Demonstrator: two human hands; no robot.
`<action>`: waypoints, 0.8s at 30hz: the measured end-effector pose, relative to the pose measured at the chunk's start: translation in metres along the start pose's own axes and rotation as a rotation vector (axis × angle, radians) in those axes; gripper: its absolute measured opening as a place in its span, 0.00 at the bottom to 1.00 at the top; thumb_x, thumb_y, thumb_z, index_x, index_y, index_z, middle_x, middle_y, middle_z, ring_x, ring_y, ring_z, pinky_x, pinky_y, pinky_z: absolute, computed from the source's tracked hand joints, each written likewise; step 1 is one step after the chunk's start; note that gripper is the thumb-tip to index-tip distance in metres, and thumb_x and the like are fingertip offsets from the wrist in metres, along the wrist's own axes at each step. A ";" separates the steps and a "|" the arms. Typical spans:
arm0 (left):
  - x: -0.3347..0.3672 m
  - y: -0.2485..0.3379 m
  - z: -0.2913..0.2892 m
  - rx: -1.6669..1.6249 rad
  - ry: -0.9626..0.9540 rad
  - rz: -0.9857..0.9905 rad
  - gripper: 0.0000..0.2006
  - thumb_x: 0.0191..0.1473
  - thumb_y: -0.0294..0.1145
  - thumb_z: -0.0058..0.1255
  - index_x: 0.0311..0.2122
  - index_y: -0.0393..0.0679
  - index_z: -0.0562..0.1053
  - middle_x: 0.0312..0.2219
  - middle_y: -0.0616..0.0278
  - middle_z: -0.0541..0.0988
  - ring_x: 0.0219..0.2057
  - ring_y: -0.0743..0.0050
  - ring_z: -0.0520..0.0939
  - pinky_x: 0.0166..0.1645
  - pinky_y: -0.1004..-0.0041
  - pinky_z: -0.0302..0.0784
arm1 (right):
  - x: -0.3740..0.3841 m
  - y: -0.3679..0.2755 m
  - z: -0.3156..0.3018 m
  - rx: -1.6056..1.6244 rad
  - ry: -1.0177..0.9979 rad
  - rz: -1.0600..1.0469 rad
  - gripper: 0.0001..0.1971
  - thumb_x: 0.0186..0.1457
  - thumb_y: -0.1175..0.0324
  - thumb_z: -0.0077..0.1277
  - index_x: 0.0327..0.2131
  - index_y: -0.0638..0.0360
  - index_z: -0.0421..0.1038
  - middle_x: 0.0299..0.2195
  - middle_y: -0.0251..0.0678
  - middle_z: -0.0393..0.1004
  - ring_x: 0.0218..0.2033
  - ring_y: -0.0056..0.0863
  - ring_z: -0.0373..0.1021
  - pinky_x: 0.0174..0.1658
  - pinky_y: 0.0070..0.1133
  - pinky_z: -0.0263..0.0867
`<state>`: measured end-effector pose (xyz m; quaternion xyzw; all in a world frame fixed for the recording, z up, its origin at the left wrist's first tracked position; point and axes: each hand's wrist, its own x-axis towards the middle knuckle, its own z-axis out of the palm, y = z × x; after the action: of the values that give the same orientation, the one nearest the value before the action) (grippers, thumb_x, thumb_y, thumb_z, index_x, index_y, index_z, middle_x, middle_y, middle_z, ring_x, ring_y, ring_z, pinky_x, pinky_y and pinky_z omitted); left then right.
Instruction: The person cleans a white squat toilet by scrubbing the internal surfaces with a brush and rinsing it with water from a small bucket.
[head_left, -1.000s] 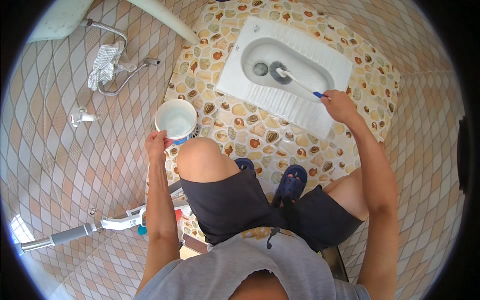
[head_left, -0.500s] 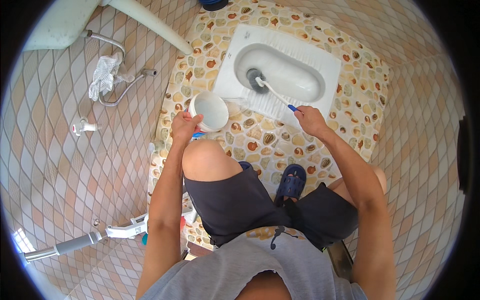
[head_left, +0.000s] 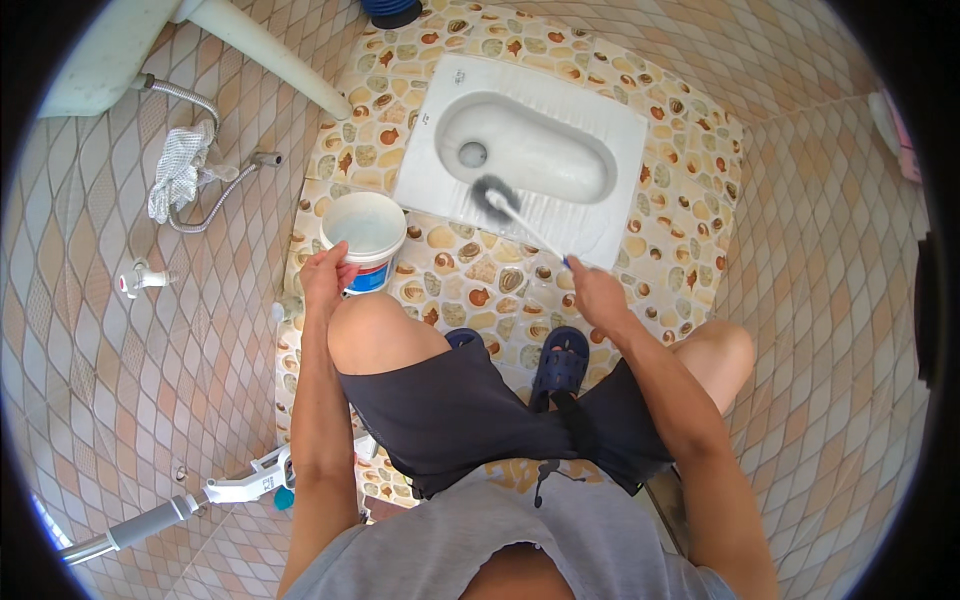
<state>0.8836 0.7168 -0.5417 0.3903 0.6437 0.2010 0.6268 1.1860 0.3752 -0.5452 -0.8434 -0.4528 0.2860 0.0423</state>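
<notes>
My right hand (head_left: 600,297) is closed round the blue-ended handle of a toilet brush (head_left: 530,230). Its dark, round bristle head is over the near ribbed edge of a white squat toilet (head_left: 590,225), beside the bowl and its drain hole. My left hand (head_left: 328,277) is at the near rim of a white plastic bucket (head_left: 393,247), its fingers pinching the edge. The bucket stands upright on the floor left of the toilet, with cloudy-looking water inside and a blue and red label on its side.
A cistern (head_left: 95,60) and its white pipe (head_left: 265,55) occupy the upper left. A metal hose (head_left: 205,222) with a silvery cloth (head_left: 180,170) hangs above a tap (head_left: 145,278). A white-and-grey pole (head_left: 160,520) leans lower left. A blue item (head_left: 392,12) stands at the far edge.
The tilted bucket has come upright beside my left knee, my left hand still at its rim. The brush has lifted out of the bowl to the toilet's near edge. The view has shifted slightly.
</notes>
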 end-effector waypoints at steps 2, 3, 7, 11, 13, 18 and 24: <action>0.001 -0.002 0.001 0.003 0.009 0.000 0.15 0.49 0.32 0.63 0.36 0.34 0.71 0.24 0.57 0.78 0.20 0.77 0.80 0.23 0.83 0.78 | 0.029 0.009 0.001 0.018 0.077 0.144 0.20 0.53 0.73 0.45 0.51 0.59 0.64 0.26 0.53 0.74 0.29 0.50 0.74 0.32 0.40 0.69; 0.002 -0.003 0.001 0.009 0.024 0.005 0.15 0.49 0.32 0.63 0.35 0.33 0.71 0.24 0.57 0.78 0.20 0.77 0.80 0.23 0.82 0.78 | 0.036 0.014 -0.001 -0.014 0.125 0.149 0.23 0.51 0.75 0.45 0.53 0.58 0.62 0.26 0.53 0.75 0.29 0.49 0.74 0.31 0.40 0.70; 0.003 -0.004 -0.010 0.023 0.016 0.030 0.16 0.48 0.32 0.63 0.35 0.33 0.71 0.23 0.57 0.78 0.20 0.77 0.80 0.22 0.82 0.79 | -0.003 -0.004 0.007 -0.027 0.072 0.050 0.24 0.52 0.75 0.43 0.55 0.58 0.61 0.25 0.53 0.74 0.28 0.51 0.73 0.31 0.40 0.70; -0.001 -0.005 0.004 0.023 0.029 0.006 0.15 0.49 0.32 0.63 0.34 0.34 0.71 0.22 0.57 0.78 0.19 0.77 0.79 0.22 0.82 0.78 | 0.004 -0.011 0.015 0.056 0.076 0.083 0.24 0.54 0.71 0.45 0.56 0.62 0.60 0.24 0.53 0.74 0.27 0.51 0.74 0.30 0.41 0.69; 0.006 -0.006 0.006 0.063 -0.028 0.014 0.13 0.48 0.32 0.63 0.32 0.36 0.71 0.21 0.58 0.78 0.18 0.78 0.78 0.21 0.82 0.78 | 0.017 -0.008 0.011 0.079 0.085 0.129 0.24 0.53 0.71 0.45 0.56 0.62 0.60 0.24 0.54 0.74 0.27 0.52 0.74 0.31 0.41 0.69; 0.000 0.008 0.013 0.135 -0.025 0.042 0.13 0.48 0.33 0.63 0.30 0.36 0.71 0.21 0.59 0.77 0.18 0.79 0.78 0.21 0.82 0.78 | -0.032 -0.033 0.033 0.030 0.123 0.061 0.25 0.53 0.76 0.40 0.57 0.62 0.59 0.26 0.56 0.74 0.28 0.52 0.74 0.31 0.43 0.69; -0.002 0.020 0.026 0.172 0.008 0.062 0.12 0.50 0.36 0.62 0.29 0.40 0.72 0.21 0.65 0.77 0.19 0.82 0.78 0.22 0.85 0.76 | 0.019 -0.029 0.016 0.089 0.122 0.147 0.27 0.52 0.76 0.41 0.58 0.62 0.58 0.26 0.55 0.74 0.28 0.52 0.74 0.30 0.42 0.70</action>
<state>0.9134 0.7219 -0.5287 0.4617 0.6487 0.1654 0.5820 1.1644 0.4043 -0.5580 -0.8875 -0.3731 0.2563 0.0859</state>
